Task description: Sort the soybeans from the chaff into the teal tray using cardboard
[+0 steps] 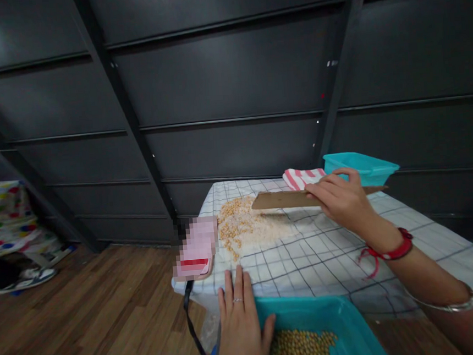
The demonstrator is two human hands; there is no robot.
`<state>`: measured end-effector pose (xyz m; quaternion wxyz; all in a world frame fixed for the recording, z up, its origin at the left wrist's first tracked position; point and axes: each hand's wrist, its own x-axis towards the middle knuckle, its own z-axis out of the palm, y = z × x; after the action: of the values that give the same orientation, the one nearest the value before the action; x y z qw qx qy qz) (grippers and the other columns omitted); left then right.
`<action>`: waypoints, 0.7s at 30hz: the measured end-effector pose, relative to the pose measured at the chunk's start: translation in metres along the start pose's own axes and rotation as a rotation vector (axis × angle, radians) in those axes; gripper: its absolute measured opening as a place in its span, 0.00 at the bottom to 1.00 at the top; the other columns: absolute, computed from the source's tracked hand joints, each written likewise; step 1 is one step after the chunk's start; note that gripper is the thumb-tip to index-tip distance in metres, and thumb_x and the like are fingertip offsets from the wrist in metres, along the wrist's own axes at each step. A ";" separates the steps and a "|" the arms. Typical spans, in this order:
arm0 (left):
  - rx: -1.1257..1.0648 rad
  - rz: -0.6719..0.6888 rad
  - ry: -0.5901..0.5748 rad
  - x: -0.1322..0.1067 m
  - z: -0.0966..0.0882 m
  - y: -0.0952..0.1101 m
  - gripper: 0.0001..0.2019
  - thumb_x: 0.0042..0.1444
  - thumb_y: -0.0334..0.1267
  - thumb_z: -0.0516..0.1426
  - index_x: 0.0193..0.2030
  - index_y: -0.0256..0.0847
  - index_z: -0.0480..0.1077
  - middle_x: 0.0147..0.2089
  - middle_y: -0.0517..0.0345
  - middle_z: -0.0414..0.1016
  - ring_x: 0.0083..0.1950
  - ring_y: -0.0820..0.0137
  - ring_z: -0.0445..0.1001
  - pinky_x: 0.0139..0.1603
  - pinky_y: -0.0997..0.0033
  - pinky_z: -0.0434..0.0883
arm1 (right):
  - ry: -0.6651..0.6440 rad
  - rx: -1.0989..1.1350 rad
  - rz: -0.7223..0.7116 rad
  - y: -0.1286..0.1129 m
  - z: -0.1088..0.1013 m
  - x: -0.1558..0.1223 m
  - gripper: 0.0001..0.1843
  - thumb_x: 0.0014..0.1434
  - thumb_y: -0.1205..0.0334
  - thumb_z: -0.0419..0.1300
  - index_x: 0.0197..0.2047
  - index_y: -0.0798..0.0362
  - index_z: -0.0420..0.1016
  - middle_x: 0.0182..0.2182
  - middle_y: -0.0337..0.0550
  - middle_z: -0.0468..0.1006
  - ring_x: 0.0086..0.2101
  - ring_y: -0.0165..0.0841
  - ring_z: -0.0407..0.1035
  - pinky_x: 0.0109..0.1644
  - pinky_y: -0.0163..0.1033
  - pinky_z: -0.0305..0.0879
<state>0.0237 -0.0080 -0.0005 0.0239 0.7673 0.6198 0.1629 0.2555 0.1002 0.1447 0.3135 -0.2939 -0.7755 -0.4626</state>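
Observation:
My right hand (344, 201) grips a flat strip of brown cardboard (280, 199) from above, tilted over the checked cloth. Just left of the strip, yellowish beans (229, 228) lie spread among fine pale grains (266, 233). My left hand (241, 323) has its fingers stretched out at the cloth's near edge, thumb apart, beside the beans. Under and right of that hand is a teal tray (348, 317), where greenish-brown round beans (301, 348) lie. Whether the left palm presses on the tray's rim is hidden.
A pink phone-like object (197, 247), partly pixelated, lies at the table's left edge with a black strap (190, 319). Behind the cardboard are a striped cloth (300, 177) and a second teal tray (355, 168). A dark panelled wall (228, 79) stands behind. Someone's shoe (28, 278) shows far left.

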 end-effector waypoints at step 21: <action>-0.041 -0.140 -0.056 -0.004 -0.010 -0.003 0.34 0.52 0.42 0.49 0.63 0.25 0.46 0.66 0.36 0.35 0.64 0.47 0.30 0.61 0.40 0.45 | 0.038 0.504 -0.144 -0.045 0.068 0.045 0.12 0.55 0.75 0.48 0.38 0.53 0.68 0.30 0.38 0.74 0.35 0.30 0.63 0.46 0.40 0.52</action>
<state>0.0174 -0.0123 0.0071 0.0684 0.7258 0.6675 0.1519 0.1786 0.1506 0.1295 0.3575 -0.1419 -0.8791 -0.2815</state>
